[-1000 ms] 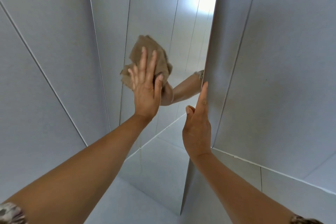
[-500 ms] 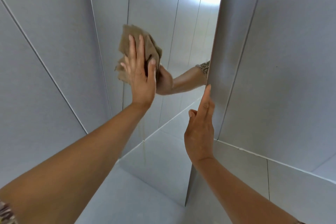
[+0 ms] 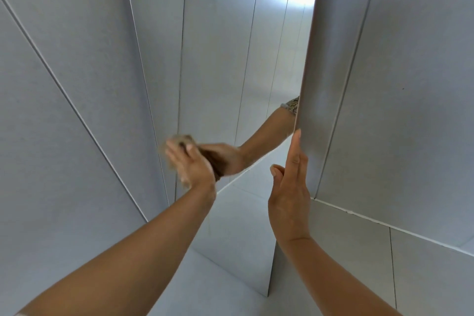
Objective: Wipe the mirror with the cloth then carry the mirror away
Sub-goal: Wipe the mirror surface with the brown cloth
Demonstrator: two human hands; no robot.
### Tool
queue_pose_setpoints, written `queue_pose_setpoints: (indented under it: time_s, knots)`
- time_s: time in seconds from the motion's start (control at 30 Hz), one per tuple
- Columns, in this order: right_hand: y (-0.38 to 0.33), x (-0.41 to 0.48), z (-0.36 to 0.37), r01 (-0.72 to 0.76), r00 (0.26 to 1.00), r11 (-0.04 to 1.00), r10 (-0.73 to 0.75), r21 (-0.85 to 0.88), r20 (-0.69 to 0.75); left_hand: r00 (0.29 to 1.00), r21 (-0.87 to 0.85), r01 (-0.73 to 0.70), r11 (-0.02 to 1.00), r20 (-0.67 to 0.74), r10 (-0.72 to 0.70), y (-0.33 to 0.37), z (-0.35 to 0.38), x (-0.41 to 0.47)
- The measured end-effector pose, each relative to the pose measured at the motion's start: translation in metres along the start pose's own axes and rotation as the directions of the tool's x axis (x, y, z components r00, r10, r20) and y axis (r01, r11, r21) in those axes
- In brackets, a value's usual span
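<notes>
Head view, the only one: a tall frameless mirror [image 3: 230,59] stands upright on the pale tiled floor [image 3: 423,251], leaning into or against grey tiled wall [image 3: 64,84], its long axis vertical, lower corner on the floor near bottom centre. Left hand [image 3: 191,164] is pressed flat onto the glass at about mid height near the mirror's left edge, fingers together over a brown cloth [image 3: 177,141]; cloth bunched between palm and glass, only a blurred fringe showing above and to the left of the fingers. Hand and cloth are smeared by motion, so exact finger spacing is hard to read. Reflection of that hand and forearm meets it in the glass just to the right. Right hand [image 3: 288,187] is held upright, fingers straight and close together, thumb tucked in front, laid along the mirror's right vertical edge; it steadies, no wrap-around grip visible. Judgement: wiping step in hand, carry not yet begun. Relation that matters for the carry: the mirror lies straight ahead of both hands, tall and narrow, its right edge already under the right hand, its left edge just beside the left hand. The right hand is the nearer to a usable hold; the left would have to deal with the cloth and reach across to the far edge. Lower glass looks unwiped, cannot confirm
</notes>
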State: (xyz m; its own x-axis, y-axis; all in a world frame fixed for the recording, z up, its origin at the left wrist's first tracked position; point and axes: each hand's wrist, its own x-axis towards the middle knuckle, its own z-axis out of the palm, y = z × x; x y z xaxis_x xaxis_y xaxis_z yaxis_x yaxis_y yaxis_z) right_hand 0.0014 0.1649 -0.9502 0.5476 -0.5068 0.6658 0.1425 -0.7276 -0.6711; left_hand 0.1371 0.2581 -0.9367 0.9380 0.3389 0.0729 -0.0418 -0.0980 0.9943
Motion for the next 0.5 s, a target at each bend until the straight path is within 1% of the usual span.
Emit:
queue_pose_setpoints:
  time_s: [0.03, 0.07, 0.1, 0.13, 0.17, 0.2, 0.23, 0.27, 0.3, 0.33, 0.37, 0.4, 0.43, 0.47, 0.5]
  knots:
    - [0.001, 0.000, 0.000, -0.005, 1.000, 1.000, 0.005, 0.000, 0.000, 0.980, 0.021, -0.196, 0.980, 0.042, 0.195, 0.016, 0.003, -0.005]
    - [0.002, 0.000, 0.000, -0.013, 1.000, 1.000, 0.013, 0.000, -0.001, 0.921, 0.028, -0.381, 0.924, 0.096, 0.377, 0.032, 0.007, -0.008]
    - [0.003, -0.001, 0.000, -0.022, 1.000, 1.000, 0.022, 0.007, -0.001, 0.838, 0.024, -0.534, 0.845, 0.153, 0.524, 0.047, 0.010, -0.011]
    - [0.004, -0.001, 0.000, -0.027, 1.000, 1.000, 0.027, 0.016, 0.000, 0.744, 0.015, -0.652, 0.758, 0.205, 0.636, 0.059, 0.013, -0.013]
    - [0.006, 0.000, -0.001, -0.025, 1.000, 0.999, 0.025, 0.027, 0.001, 0.655, 0.013, -0.740, 0.673, 0.246, 0.715, 0.063, 0.016, -0.013]
    - [0.007, 0.000, -0.001, -0.020, 1.000, 0.999, 0.020, 0.039, 0.002, 0.590, 0.020, -0.794, 0.608, 0.267, 0.762, 0.061, 0.017, -0.013]
    - [0.009, 0.001, -0.002, -0.014, 1.000, 0.999, 0.014, 0.047, 0.003, 0.578, 0.030, -0.805, 0.593, 0.269, 0.771, 0.052, 0.018, -0.015]
    - [0.010, 0.002, -0.003, -0.009, 1.000, 0.999, 0.009, 0.050, 0.002, 0.632, 0.041, -0.764, 0.644, 0.249, 0.734, 0.034, 0.017, -0.018]
    - [0.011, 0.003, -0.003, -0.006, 1.000, 0.999, 0.006, 0.050, 0.000, 0.737, 0.053, -0.665, 0.745, 0.206, 0.643, 0.011, 0.014, -0.023]
    - [0.011, 0.003, -0.003, -0.009, 1.000, 0.999, 0.009, 0.049, -0.004, 0.857, 0.048, -0.506, 0.861, 0.147, 0.495, -0.013, 0.011, -0.029]
    - [0.011, 0.003, -0.003, -0.017, 1.000, 0.999, 0.017, 0.048, -0.008, 0.950, -0.002, -0.301, 0.954, 0.085, 0.300, -0.036, 0.008, -0.035]
    - [0.010, 0.002, -0.003, -0.031, 0.999, 0.998, 0.031, 0.054, -0.010, 0.996, -0.094, -0.076, 0.993, 0.031, 0.080, -0.054, 0.006, -0.039]
    - [0.011, 0.002, -0.003, -0.045, 0.999, 0.997, 0.045, 0.063, -0.006, 0.992, -0.186, 0.127, 0.974, 0.000, -0.129, -0.068, 0.005, -0.043]
    - [0.010, 0.001, -0.003, -0.056, 0.998, 0.995, 0.056, 0.079, -0.002, 0.961, -0.229, 0.269, 0.936, 0.001, -0.276, -0.075, 0.003, -0.046]
    - [0.012, -0.001, -0.003, -0.063, 0.998, 0.994, 0.063, 0.094, 0.003, 0.945, -0.212, 0.326, 0.921, 0.038, -0.325, -0.077, 0.002, -0.050]
